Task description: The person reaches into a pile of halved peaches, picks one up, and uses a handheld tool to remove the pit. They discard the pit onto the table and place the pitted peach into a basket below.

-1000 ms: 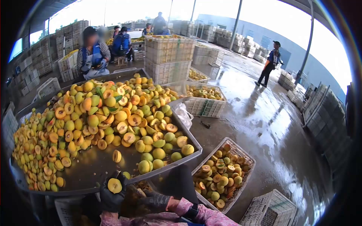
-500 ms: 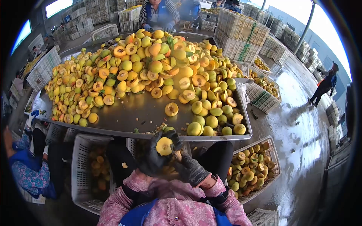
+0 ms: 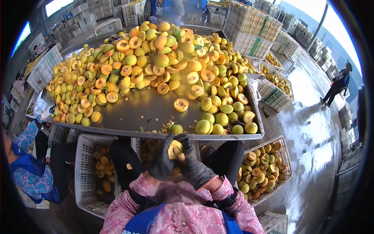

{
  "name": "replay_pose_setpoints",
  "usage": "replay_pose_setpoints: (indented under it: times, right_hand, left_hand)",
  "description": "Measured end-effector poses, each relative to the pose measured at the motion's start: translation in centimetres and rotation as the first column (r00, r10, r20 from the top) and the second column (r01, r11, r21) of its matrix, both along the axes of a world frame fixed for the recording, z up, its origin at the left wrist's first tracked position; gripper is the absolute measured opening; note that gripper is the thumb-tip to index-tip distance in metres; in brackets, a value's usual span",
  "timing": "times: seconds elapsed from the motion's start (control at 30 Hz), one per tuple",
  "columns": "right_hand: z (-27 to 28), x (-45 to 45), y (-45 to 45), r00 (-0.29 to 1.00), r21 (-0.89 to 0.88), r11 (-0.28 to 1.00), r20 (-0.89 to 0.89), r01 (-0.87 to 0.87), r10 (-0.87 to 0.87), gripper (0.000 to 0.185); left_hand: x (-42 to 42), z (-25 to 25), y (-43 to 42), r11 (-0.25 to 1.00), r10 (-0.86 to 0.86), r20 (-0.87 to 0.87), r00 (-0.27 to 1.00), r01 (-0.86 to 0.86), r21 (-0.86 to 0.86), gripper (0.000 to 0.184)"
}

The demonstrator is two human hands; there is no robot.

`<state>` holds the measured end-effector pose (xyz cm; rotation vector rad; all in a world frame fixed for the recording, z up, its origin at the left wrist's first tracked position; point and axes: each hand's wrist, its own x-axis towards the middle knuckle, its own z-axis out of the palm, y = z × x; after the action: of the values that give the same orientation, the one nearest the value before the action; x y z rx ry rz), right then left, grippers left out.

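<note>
My left hand [image 3: 160, 160], in a dark glove, is closed around a yellow peach half [image 3: 175, 149] just below the near edge of the metal table. The cut face is partly covered by fingers. My right hand [image 3: 196, 168], in a grey-black glove, is closed and presses against the fruit's right side. Something small and brownish shows at its thumb, and I cannot make out whether it is a tool or a bare fingertip. Right above the hands, a whole yellow-green peach [image 3: 176, 129] rests by the table's rim.
A metal table [image 3: 136, 111] bears a big heap of peaches [image 3: 144, 58], many halved. Crates of peaches stand at my left [image 3: 80, 171] and right [image 3: 286, 171]. Stacked crates [image 3: 253, 25] rise behind. One co-worker [image 3: 33, 171] sits left; another person [image 3: 165, 9] is across the table.
My right hand has risen onto the peach half, and the fruit has tipped, so less of its cut face shows. The view has shifted slightly.
</note>
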<state>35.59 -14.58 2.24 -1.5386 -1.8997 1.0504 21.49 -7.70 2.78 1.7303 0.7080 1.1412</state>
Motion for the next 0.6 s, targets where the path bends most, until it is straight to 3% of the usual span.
replay_pose_setpoints:
  times: [0.1,0.17,0.27,0.37,0.47,0.57,0.6]
  right_hand:
    - [0.7,0.4,0.0,0.995,0.041,0.998,0.083,-0.054,0.050,0.033]
    - [-1.1,0.5,0.0,0.998,0.077,0.997,0.070,-0.007,0.001,0.032]
    - [-1.7,0.7,0.2,0.992,0.068,0.994,0.106,-0.081,0.073,0.034]
    - [-1.2,1.0,0.5,0.989,-0.044,0.989,0.031,-0.144,0.146,0.039]
    - [-3.9,0.9,0.4,0.984,0.022,0.984,0.048,-0.175,0.174,0.042]
    - [-4.1,0.9,0.8,0.952,-0.055,0.979,-0.250,-0.195,0.176,0.042]
    - [-3.8,0.8,0.9,0.954,-0.034,0.978,-0.233,-0.204,0.190,0.040]
  left_hand:
    - [-1.1,-1.2,0.6,0.999,-0.010,-0.168,0.986,0.018,0.044,0.040]
    - [-1.3,-1.2,0.9,0.996,-0.047,-0.199,0.979,0.061,0.062,0.044]
    - [-1.4,-0.5,1.0,0.987,-0.054,-0.229,0.972,0.086,0.133,0.046]
    - [-1.4,-0.2,0.1,0.989,0.041,-0.296,0.954,0.004,0.151,0.044]
    - [-1.4,-2.7,-0.2,0.914,0.235,-0.245,0.941,-0.128,0.384,0.041]
    - [-2.0,-5.8,0.0,0.959,0.209,-0.274,0.939,-0.142,0.246,0.047]
    - [-2.1,-5.9,0.1,0.970,0.196,-0.286,0.938,-0.143,0.198,0.046]
